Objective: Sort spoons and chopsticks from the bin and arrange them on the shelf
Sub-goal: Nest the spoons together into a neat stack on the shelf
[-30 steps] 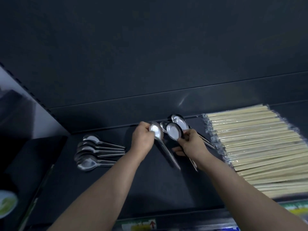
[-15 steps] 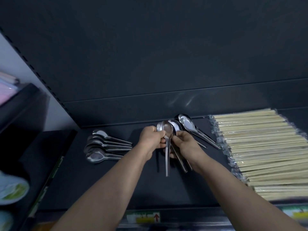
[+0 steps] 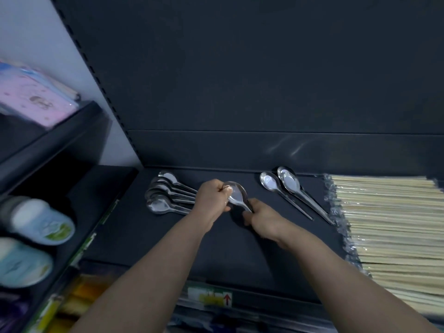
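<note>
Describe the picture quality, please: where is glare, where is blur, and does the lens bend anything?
Head view: the light is dim, and the dark shelf shows little detail. Head view: glare sits in the bowls of the two spoons at right and on the held spoon. Head view: the tubs at the left edge are blurred. Head view: the perforated upright leans strongly, likely wide-angle distortion.

A small label [image 3: 209,295] on the near front edge of the shelf [image 3: 149,239] bears a red arrow [image 3: 227,299] pointing up. Its yellow and green print is too blurred to read, as are the strips at left.
</note>
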### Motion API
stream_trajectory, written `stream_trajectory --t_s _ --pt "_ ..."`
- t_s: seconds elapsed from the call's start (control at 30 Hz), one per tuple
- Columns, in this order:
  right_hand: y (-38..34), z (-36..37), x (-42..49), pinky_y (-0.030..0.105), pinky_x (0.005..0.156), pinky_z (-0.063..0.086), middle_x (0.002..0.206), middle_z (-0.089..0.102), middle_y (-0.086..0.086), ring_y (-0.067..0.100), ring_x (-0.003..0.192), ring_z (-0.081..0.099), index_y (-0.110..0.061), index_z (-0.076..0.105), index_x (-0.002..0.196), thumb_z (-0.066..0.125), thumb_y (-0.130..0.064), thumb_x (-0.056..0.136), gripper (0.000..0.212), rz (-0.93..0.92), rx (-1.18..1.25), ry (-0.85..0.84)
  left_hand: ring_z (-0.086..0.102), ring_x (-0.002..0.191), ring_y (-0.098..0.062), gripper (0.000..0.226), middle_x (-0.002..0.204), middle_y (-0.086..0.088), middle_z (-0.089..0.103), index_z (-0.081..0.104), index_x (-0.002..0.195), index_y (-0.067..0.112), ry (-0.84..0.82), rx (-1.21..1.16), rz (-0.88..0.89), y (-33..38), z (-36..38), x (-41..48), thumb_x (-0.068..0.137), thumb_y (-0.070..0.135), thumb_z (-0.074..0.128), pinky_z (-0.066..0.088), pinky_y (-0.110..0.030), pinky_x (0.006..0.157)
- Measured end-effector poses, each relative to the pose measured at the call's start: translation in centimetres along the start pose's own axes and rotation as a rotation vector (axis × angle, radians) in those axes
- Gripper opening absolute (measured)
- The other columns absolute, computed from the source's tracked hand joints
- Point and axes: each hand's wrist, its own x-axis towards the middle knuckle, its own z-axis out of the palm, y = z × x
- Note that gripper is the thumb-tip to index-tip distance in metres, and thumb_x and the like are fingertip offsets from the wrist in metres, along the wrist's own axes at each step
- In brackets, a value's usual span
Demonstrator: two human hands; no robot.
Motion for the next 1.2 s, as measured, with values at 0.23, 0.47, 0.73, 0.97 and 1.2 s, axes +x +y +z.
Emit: stream_trajectory --t_s 0.23,0.47,0.73,0.97,1.2 --pt "-4.3 4.9 1.0 0.034 0.084 0.046 0.111 0.056 0.002 0.025 0.105 0.056 -0.026 0.056 0.115 0.043 -0.022 0.096 0.024 -0.152 -0.509 0.068 0.059 0.072 -0.018 0.015 0.08 0.0 0.062 0.06 0.082 0.016 0.112 0.201 0.077 -3.9 -8.0 -1.0 0.088 0.003 0.056 0.059 -0.043 0.073" --pt "-6.9 12.3 1.9 0.036 0.081 0.046 0.12 0.049 0.002 0.028 0.112 0.053 -0.029 0.05 0.129 0.046 -0.007 0.089 0.045 -0.304 -0.651 0.148 0.065 0.086 -0.023 0.02 0.09 -0.003 0.068 0.061 0.083 0.02 0.255 0.319 0.042 -8.5 -14.5 -1.1 0.087 0.002 0.053 0.056 -0.038 0.078" --pt "-6.8 15.6 2.8 0.037 0.096 0.033 0.127 0.047 0.001 0.024 0.121 0.041 -0.024 0.049 0.134 0.048 -0.007 0.09 0.047 -0.321 -0.908 0.38 0.06 0.098 -0.025 0.018 0.109 -0.005 0.059 0.059 0.107 0.017 0.239 0.543 0.117 -10.7 -16.5 0.8 0.089 0.017 0.062 0.05 -0.037 0.082" --pt "-6.7 15.8 1.9 0.037 0.084 0.041 0.113 0.056 0.003 0.026 0.106 0.051 -0.021 0.061 0.118 0.062 -0.004 0.077 0.045 -0.282 -0.986 0.456 0.054 0.108 -0.02 0.021 0.111 0.001 0.06 0.061 0.106 0.022 0.235 0.611 0.31 -9.0 -16.0 1.0 0.086 0.021 0.067 0.048 -0.035 0.084" --pt "-3.8 10.9 -0.6 0.035 0.071 0.044 0.097 0.061 0.003 0.027 0.09 0.057 -0.021 0.069 0.107 0.068 -0.006 0.072 0.039 -0.178 -1.008 0.584 0.062 0.098 -0.015 0.011 0.1 0.007 0.067 0.066 0.095 0.025 0.039 0.577 0.403 -5.5 -9.8 1.1 0.086 0.019 0.065 0.05 -0.03 0.081"
